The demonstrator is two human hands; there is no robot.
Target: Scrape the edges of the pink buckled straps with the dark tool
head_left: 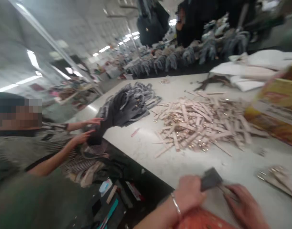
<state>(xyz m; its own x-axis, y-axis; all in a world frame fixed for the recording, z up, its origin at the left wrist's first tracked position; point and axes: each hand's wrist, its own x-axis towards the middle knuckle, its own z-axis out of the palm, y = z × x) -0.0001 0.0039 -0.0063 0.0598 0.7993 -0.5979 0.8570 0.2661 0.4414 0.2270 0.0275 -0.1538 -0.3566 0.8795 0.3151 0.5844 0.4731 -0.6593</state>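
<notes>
My left hand [190, 189], with a bracelet [175, 204] at the wrist, is closed on a flat dark grey piece [211, 178] over the near edge of the white table [146, 149]. Close by on its right, my right hand [248, 206] has thumb and fingers pinched on a thin, strap-like piece [224, 190], blurred by motion. The tip of this piece meets the grey piece's lower corner; whether they are joined I cannot tell. Beyond my hands lies a heap of pale pink straps [198, 122] with gold-coloured metal fittings. A few similar straps [281, 178] lie at the right.
A yellow printed bag [277, 108] stands at the right, with white sheets [253, 68] behind it. Dark grey strapped pieces [129, 105] lie at the table's far left. A co-worker's hands [85, 135] handle dark material there. Tools and boxes [117, 197] sit below the edge.
</notes>
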